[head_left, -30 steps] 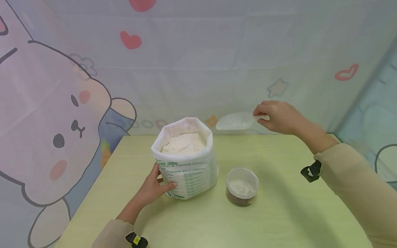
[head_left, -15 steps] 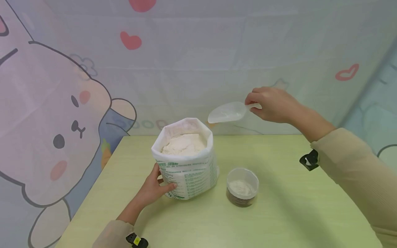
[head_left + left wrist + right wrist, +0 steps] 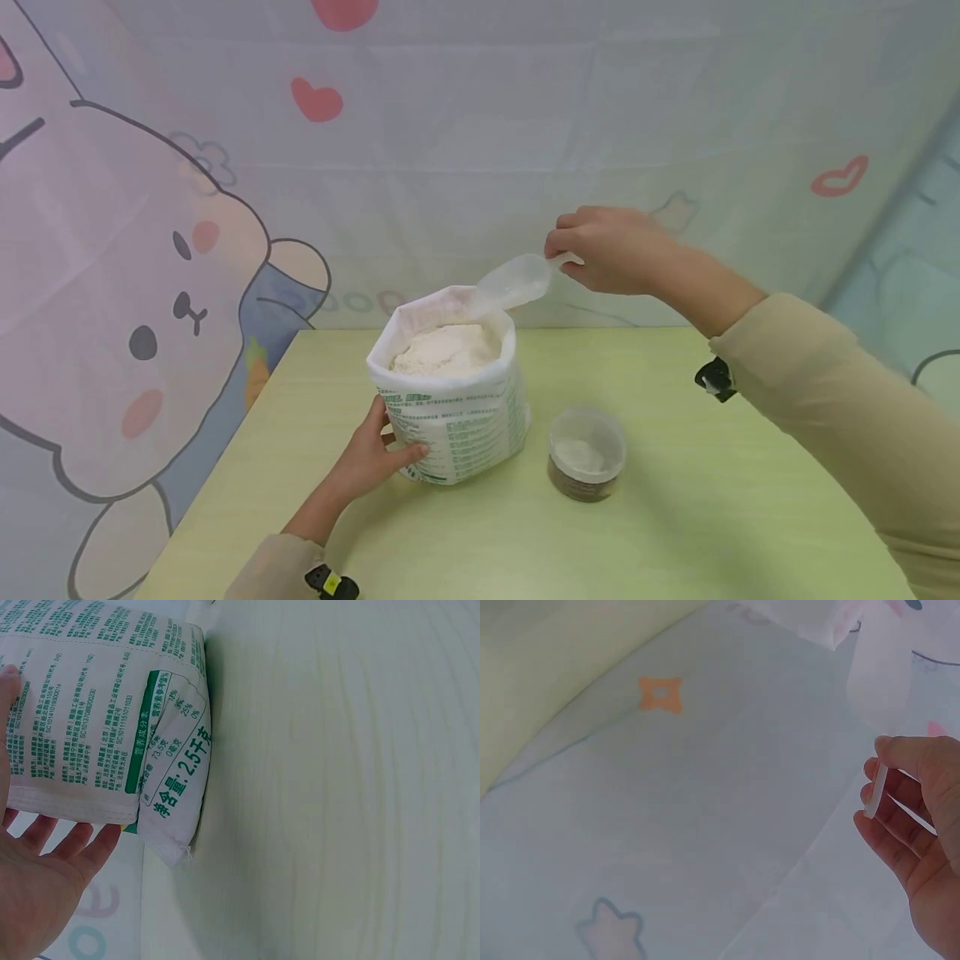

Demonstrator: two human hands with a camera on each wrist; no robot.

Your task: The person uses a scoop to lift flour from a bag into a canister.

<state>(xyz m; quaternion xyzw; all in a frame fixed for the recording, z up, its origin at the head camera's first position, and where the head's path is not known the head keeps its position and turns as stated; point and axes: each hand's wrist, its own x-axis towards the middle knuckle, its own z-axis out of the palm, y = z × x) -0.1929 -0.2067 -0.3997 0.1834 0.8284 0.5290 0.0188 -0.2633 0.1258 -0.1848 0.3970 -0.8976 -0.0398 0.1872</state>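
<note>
A white bag of flour with green print stands upright on the table, its rim rolled back and pale flour showing inside. My left hand grips its left side, thumb on the front and fingers round the edge; the left wrist view shows those fingers against the bag. My right hand pinches the handle of a translucent scoop. The scoop tilts down to the left, its tip over the bag's back right rim. In the right wrist view the thumb and fingers hold the scoop's handle.
To the bag's right is a round tub with white powder in the bottom. The pale yellow-green table ends at a cartoon-printed cloth hanging behind it.
My right hand has carried the scoop up and then left, from right of the bag to over its rim, and its tip now points lower. The left hand and bag have stayed put.
</note>
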